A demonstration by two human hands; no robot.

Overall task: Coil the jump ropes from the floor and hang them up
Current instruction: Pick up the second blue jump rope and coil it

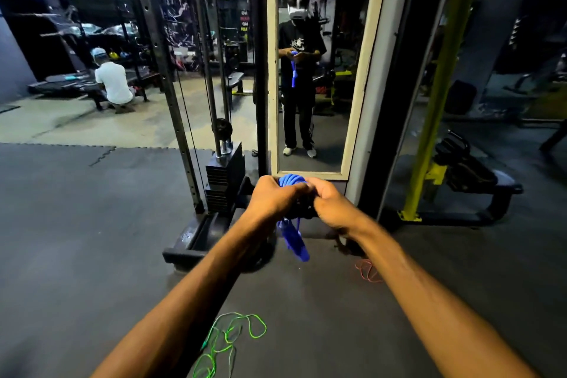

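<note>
Up front, left hand (276,196) and right hand (331,202) pressed knuckle to knuckle, fingers of both curled tight around a bundle of blue jump rope (291,179), forearms stretched straight ahead, backs of the hands up. Loops of the coil bulging above the knuckles; blue handles (297,242) dangling below between the wrists, off the floor. Down on the dark rubber floor (76,224), a loose green jump rope (227,337) tangled beside the left forearm and a thin red jump rope (368,270) just past the right one. Straight ahead, a tall cream-framed mirror (362,70) showing the same pose, blue rope hanging from the hands. White print on the reflected black T-shirt, too blurred to read. Left of the mirror, a black weight stack (224,181) with cables; farther back, coloured lettering on a dark sign (244,18), legible only as "OH". To the right, a yellow post (438,86) and a black bench (466,169). Far left, a person in a white shirt (113,83), crouched.
</note>
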